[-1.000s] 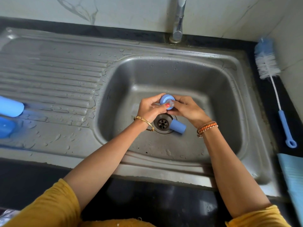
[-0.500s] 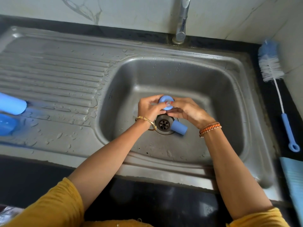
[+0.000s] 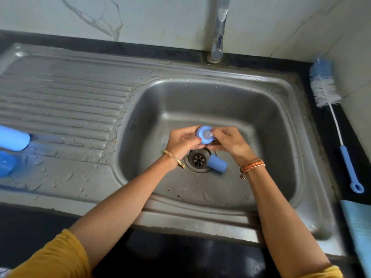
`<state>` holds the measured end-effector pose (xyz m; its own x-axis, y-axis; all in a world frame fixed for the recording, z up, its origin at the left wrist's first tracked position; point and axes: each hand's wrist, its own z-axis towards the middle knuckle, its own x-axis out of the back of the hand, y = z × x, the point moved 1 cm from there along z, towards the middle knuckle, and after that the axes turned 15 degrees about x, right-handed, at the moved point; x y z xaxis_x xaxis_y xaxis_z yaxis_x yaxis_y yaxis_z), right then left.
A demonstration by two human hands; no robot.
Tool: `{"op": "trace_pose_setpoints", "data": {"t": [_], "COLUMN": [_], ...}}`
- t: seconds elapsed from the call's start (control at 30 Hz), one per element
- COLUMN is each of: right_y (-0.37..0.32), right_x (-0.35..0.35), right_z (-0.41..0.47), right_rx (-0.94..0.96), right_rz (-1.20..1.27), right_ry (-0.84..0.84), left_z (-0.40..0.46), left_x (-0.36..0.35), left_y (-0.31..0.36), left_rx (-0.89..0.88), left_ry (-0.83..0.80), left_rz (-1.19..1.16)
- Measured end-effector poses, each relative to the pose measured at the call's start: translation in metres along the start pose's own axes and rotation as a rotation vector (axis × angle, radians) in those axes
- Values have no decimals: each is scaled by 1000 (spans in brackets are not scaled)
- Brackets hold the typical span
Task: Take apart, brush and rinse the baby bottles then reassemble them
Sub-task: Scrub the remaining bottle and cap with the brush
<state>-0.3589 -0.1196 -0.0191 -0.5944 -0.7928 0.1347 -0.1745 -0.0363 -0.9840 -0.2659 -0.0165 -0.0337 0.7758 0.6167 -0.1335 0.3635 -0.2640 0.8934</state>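
we hold the collar ring in our left hand. our right hand pinches the teat. pull squarely, avoiding tears.

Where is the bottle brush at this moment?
In the head view, the bottle brush lies on the dark counter to the right of the sink, bristles toward the wall and handle loop toward the person, beyond a blue cloth.

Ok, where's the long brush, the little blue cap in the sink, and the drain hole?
Brush (image 3: 325,91), head view, on its white bristles.
Blue cap (image 3: 217,163), head view, on its side wall.
Drain (image 3: 198,159), head view, on the metal strainer.
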Motion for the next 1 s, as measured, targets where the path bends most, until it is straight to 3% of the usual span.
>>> {"op": "trace_pose_setpoints", "data": {"t": [0.23,0.53,1.0], "right_y": [-5,-11,1], "right_x": [-4,-9,-10], "right_z": [-2,-7,-1], "right_rx": [18,-16,30], "right_rz": [38,149,-51], "right_ry": [-17,-123,125], "left_z": [5,8,2], "left_x": [2,10,3], "left_y": [-2,-2,-3], "left_rx": [77,21,-28], "left_ry": [30,122,66], "left_rz": [-105,-105,-92]}}
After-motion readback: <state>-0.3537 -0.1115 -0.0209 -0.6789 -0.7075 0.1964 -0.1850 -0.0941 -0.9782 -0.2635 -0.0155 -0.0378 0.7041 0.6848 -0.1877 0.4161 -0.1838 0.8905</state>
